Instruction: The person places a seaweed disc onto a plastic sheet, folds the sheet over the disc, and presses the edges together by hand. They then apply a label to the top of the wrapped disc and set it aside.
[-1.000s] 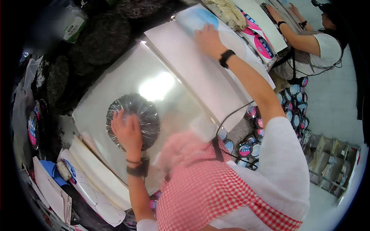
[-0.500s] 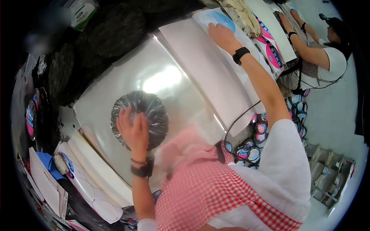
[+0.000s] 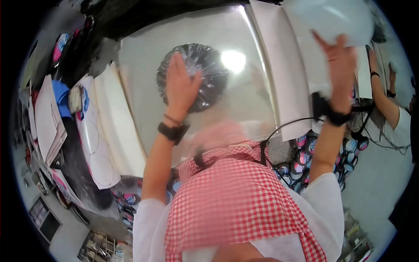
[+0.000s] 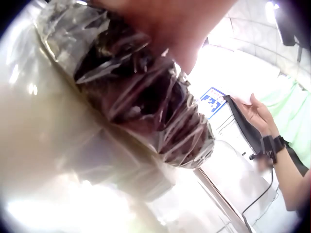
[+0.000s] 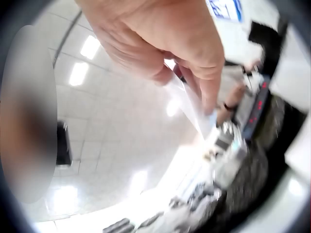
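Note:
In the head view, my left hand (image 3: 180, 85) lies with extended fingers on a dark round bundle in crinkled clear film (image 3: 213, 78), which sits on glossy clear sheeting (image 3: 142, 56). The left wrist view shows this hand (image 4: 170, 24) against the top of the wrapped bundle (image 4: 150, 97). At the upper right, my right hand (image 3: 342, 65) holds a pale, rounded thin sheet (image 3: 334, 17) raised off the surface. Thumb and fingers of the right hand (image 5: 163, 36) pinch the sheet's edge (image 5: 192, 107) in the right wrist view.
White paper (image 3: 281, 65) lies right of the sheeting, cream sheets (image 3: 115, 118) to its left. Round labelled packs (image 3: 303, 161) lie below, near a black cable. Another person's arm (image 3: 386, 94) shows at the right. Dark round pieces (image 5: 248, 174) stand in the right wrist view.
The right hand has lifted off the papers and now holds a pale sheet raised. My left hand stays on the bundle. The head view has turned, shifting the scene.

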`<action>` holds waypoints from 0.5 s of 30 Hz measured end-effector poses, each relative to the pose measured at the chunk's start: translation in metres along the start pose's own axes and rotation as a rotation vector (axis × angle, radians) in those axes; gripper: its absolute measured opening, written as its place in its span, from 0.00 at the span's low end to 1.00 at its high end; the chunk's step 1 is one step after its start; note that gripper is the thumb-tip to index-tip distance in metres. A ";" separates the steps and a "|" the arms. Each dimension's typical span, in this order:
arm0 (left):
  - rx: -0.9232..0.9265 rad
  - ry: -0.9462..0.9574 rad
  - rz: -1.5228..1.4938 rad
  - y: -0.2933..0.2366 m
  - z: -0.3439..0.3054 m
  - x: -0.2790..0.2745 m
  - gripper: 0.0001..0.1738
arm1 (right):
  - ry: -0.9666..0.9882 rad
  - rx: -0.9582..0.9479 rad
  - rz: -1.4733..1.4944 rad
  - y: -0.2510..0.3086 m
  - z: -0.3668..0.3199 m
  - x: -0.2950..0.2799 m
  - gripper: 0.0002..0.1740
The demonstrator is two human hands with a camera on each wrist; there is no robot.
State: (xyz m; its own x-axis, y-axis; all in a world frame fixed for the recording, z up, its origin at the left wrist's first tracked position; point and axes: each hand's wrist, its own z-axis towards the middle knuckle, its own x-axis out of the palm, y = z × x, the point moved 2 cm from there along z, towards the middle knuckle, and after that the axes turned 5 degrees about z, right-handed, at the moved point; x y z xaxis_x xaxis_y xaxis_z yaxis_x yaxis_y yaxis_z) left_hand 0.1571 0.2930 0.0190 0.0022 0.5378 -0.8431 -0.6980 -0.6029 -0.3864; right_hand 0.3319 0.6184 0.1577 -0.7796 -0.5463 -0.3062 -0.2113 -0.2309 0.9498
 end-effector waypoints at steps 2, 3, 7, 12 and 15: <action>0.002 -0.037 0.041 -0.006 -0.004 -0.003 0.31 | 0.257 -0.033 -0.550 -0.065 -0.035 0.063 0.16; 0.008 -0.034 0.148 -0.012 -0.002 -0.008 0.29 | 0.325 -0.076 -0.508 -0.057 -0.060 0.103 0.17; -0.013 -0.026 0.191 -0.009 -0.015 0.002 0.19 | 0.406 -0.743 -0.296 -0.049 -0.118 0.183 0.34; -0.143 -0.002 -0.138 -0.001 -0.021 0.011 0.19 | 0.465 -0.749 -0.349 -0.052 -0.122 0.194 0.28; -0.264 0.055 -0.490 0.005 -0.034 0.017 0.22 | 0.565 -0.766 -0.390 -0.057 -0.120 0.197 0.28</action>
State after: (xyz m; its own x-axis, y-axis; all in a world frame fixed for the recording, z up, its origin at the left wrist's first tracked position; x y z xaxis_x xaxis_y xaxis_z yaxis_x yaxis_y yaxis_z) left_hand 0.1780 0.2792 -0.0101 0.3233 0.7653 -0.5566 -0.4027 -0.4210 -0.8128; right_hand 0.2616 0.4272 0.0352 -0.3046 -0.5765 -0.7582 0.1968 -0.8169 0.5421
